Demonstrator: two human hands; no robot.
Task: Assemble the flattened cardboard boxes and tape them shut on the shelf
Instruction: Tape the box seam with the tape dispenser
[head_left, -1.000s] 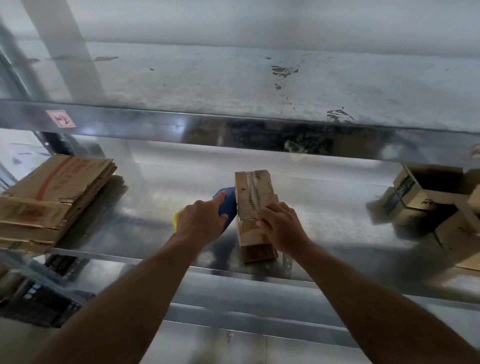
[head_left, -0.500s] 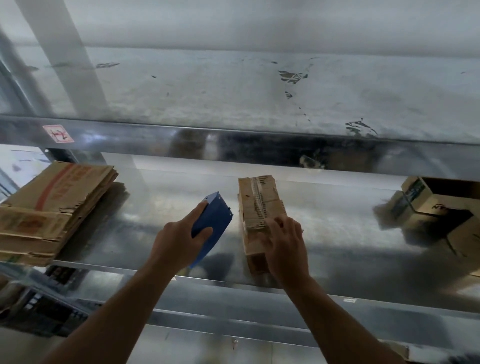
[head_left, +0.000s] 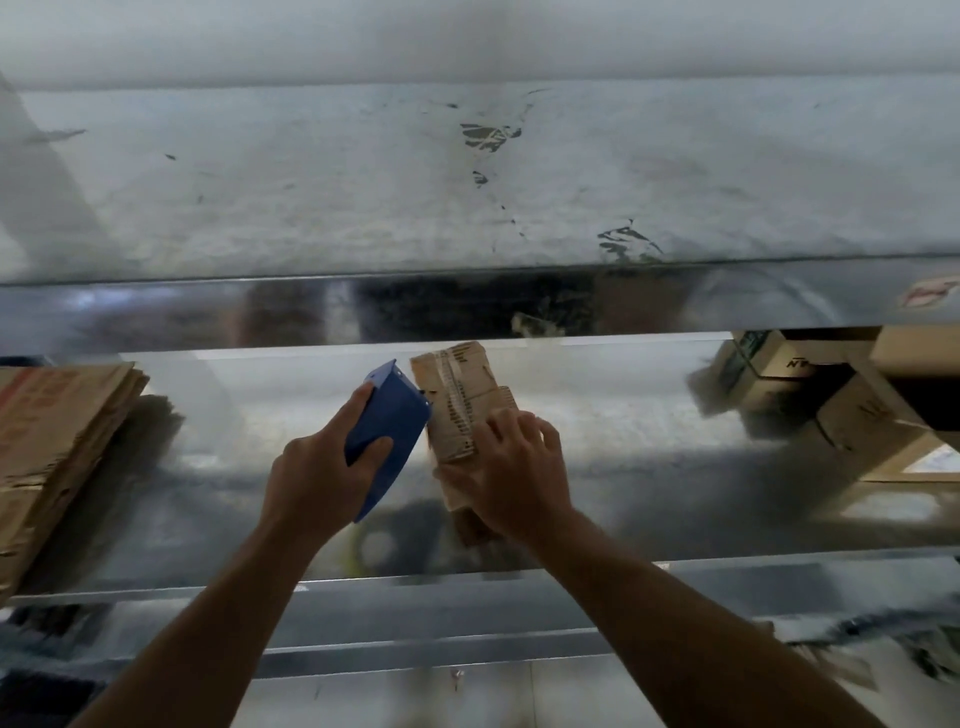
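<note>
Here, the left grip (head_left: 317, 467) is clenched round a blue tape dispenser (head_left: 392, 415): the thumb lies along its left edge and the fingers wrap over its near face. The dispenser is tilted, its far end pointing up and away. Its right corner sits just beside the left edge of the box (head_left: 457, 400); whether the two touch cannot be told.

The box is small and brown. It rests on the metal shelf (head_left: 649, 441) near the middle, long side running away from the person, with a strip of tape (head_left: 451, 382) down its top. The right grip (head_left: 514, 483) grasps its near end, fingers spread over the top and thumb against the near left side.

At the left end of the shelf lies a stack of flat cardboard (head_left: 57, 441), well apart from the box. At the right end stand several made-up cartons (head_left: 831, 415), partly hidden by the upper shelf's front rail (head_left: 208, 312).
</note>
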